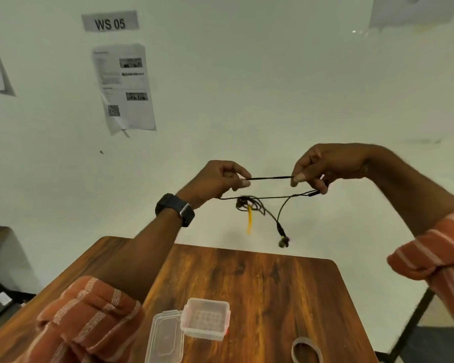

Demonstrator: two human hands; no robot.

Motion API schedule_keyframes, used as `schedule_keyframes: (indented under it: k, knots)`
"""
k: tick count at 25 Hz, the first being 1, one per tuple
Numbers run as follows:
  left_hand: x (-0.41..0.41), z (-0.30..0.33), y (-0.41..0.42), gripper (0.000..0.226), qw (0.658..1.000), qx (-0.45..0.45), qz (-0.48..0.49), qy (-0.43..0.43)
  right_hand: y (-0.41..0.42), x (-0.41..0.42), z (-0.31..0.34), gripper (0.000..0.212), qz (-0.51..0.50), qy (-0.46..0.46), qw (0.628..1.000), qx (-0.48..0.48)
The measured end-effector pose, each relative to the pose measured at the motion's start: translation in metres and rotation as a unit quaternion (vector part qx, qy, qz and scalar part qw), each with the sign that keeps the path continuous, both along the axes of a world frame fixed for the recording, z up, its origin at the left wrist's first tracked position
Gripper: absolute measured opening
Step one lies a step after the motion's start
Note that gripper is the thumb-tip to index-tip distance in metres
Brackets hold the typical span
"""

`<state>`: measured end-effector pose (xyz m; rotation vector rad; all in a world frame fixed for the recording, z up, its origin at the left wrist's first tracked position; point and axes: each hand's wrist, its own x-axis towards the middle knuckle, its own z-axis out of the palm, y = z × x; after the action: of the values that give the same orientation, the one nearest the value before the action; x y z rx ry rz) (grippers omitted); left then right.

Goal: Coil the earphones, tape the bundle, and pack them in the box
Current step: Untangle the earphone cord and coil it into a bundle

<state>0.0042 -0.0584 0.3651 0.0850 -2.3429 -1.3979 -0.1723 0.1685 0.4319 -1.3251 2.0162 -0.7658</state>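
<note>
I hold the black earphones [271, 177] up in the air above the far edge of the table. My left hand [218, 180] pinches one end of a taut stretch of cable, and my right hand [325, 167] pinches the other end. Below that stretch more cable sags in a loose tangle with a yellow strip [249, 221] hanging from it. One earbud [283, 241] dangles lowest. The clear plastic box [205, 319] stands open on the table near me, its lid [165, 336] lying beside it on the left. A tape roll [306, 349] lies at the table's near right.
The wooden table [273, 284] has rounded far corners and a black leg at the right. The wall behind carries a "WS 05" label [110, 21] and printed sheets. A black watch sits on my left wrist.
</note>
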Motion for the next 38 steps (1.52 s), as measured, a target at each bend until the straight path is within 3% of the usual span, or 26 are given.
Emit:
schedule_keyframes:
  k: [3, 5, 6, 9, 10, 13, 15, 17, 18, 20, 21, 22, 25, 26, 28, 31, 33, 35, 36, 38]
  knots:
    - [0.007, 0.020, -0.009, 0.010, 0.989, -0.139, 0.034, -0.026, 0.017, -0.011, 0.000, 0.016, -0.018, 0.049, 0.999, 0.006]
    - [0.007, 0.027, -0.015, 0.008, 0.985, -0.148, 0.090, -0.006, 0.023, -0.011, -0.003, 0.011, -0.025, 0.088, 0.995, -0.025]
    - [0.008, 0.029, -0.020, 0.013, 0.985, -0.126, 0.113, 0.010, 0.026, -0.012, -0.006, 0.015, -0.021, 0.066, 0.994, -0.087]
    - [0.014, 0.032, -0.044, 0.017, 0.980, 0.008, 0.179, 0.084, 0.039, -0.021, -0.015, 0.013, -0.016, -0.139, 0.954, -0.267]
    - [0.017, 0.032, -0.055, 0.013, 0.972, 0.062, 0.198, 0.110, 0.044, -0.026, -0.015, 0.013, -0.035, -0.144, 0.952, -0.267]
    - [0.029, 0.028, -0.085, 0.012, 0.943, 0.198, 0.232, 0.131, 0.057, -0.036, -0.018, 0.052, -0.085, 0.004, 0.974, -0.211]
    - [0.034, 0.022, -0.093, 0.014, 0.950, 0.164, 0.240, 0.114, 0.062, -0.040, -0.018, 0.060, -0.097, -0.026, 0.969, -0.225]
    - [0.039, 0.016, -0.097, 0.017, 0.957, 0.062, 0.259, 0.116, 0.068, -0.041, -0.017, 0.057, -0.113, -0.115, 0.958, -0.236]
    - [0.043, 0.015, -0.098, 0.015, 0.956, 0.009, 0.267, 0.119, 0.071, -0.042, -0.016, 0.054, -0.119, -0.109, 0.963, -0.217]
    - [0.049, 0.013, -0.105, 0.011, 0.943, -0.063, 0.299, 0.130, 0.076, -0.045, -0.014, 0.034, -0.143, 0.042, 0.981, -0.123]
    - [0.052, 0.014, -0.111, 0.011, 0.932, -0.058, 0.327, 0.143, 0.076, -0.045, -0.013, 0.021, -0.167, 0.126, 0.973, -0.098]
    - [0.056, 0.014, -0.119, 0.009, 0.925, -0.004, 0.346, 0.155, 0.078, -0.048, -0.014, 0.016, -0.198, 0.158, 0.961, -0.113]
    - [0.067, 0.015, -0.133, 0.004, 0.897, 0.305, 0.277, 0.157, 0.085, -0.063, -0.018, 0.015, -0.256, 0.051, 0.939, -0.226]
    - [0.070, 0.014, -0.138, 0.003, 0.885, 0.353, 0.259, 0.155, 0.086, -0.067, -0.019, 0.012, -0.270, 0.034, 0.932, -0.240]
    - [0.073, 0.013, -0.148, 0.004, 0.907, 0.304, 0.261, 0.127, 0.087, -0.076, -0.021, 0.013, -0.306, -0.011, 0.919, -0.251]
    - [0.082, 0.018, -0.158, 0.005, 0.969, 0.086, 0.231, 0.033, 0.091, -0.088, -0.029, 0.027, -0.376, -0.178, 0.862, -0.290]
    - [0.090, 0.025, -0.165, 0.011, 0.982, 0.006, 0.188, -0.007, 0.098, -0.098, -0.041, 0.028, -0.461, -0.257, 0.777, -0.344]
    - [0.101, 0.035, -0.169, 0.022, 0.985, 0.018, 0.170, -0.008, 0.109, -0.110, -0.061, 0.027, -0.546, -0.294, 0.689, -0.375]
    - [0.107, 0.040, -0.170, 0.031, 0.983, 0.035, 0.179, 0.002, 0.112, -0.113, -0.073, 0.027, -0.571, -0.300, 0.668, -0.371]
    - [0.111, 0.051, -0.165, 0.040, 0.979, 0.068, 0.188, 0.032, 0.110, -0.112, -0.098, 0.025, -0.591, -0.277, 0.690, -0.314]
